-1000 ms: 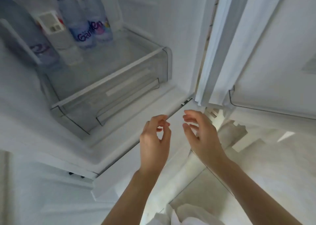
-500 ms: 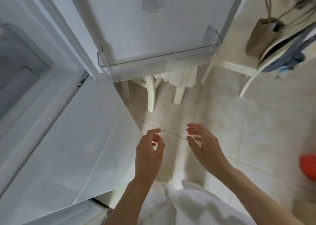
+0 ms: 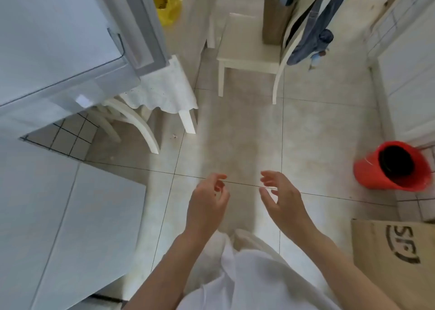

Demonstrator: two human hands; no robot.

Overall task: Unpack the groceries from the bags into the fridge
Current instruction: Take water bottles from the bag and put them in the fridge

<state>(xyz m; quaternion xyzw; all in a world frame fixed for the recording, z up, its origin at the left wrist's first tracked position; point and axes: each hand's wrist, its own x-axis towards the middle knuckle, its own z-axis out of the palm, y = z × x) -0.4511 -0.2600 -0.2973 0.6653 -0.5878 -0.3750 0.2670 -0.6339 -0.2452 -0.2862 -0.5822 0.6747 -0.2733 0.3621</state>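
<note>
- You've swung right away from the fridge interior: a second ago the water bottles and clear drawer filled your view, now only the open fridge door shows, at the upper left.
- Your left hand is empty, fingers loosely curled around nothing; your right hand is the same, released and relaxed. Both hang over bare floor tiles, below and right of the fridge door.
- That tells me one item is probably shelved and you're heading back for the next.
- The groceries: a yellow bag sits just right of the fridge door's top edge, partly hidden behind it. A brown bag stands on the white chair, further right of the door.
- I can't see inside either bag, so what's left to unpack is unknown.
- Well right of the door, a red bucket lies tilted on the floor, with a cardboard box below it; both sit beside your path, so step with care.
- The door stands open, ready for your return.
</note>
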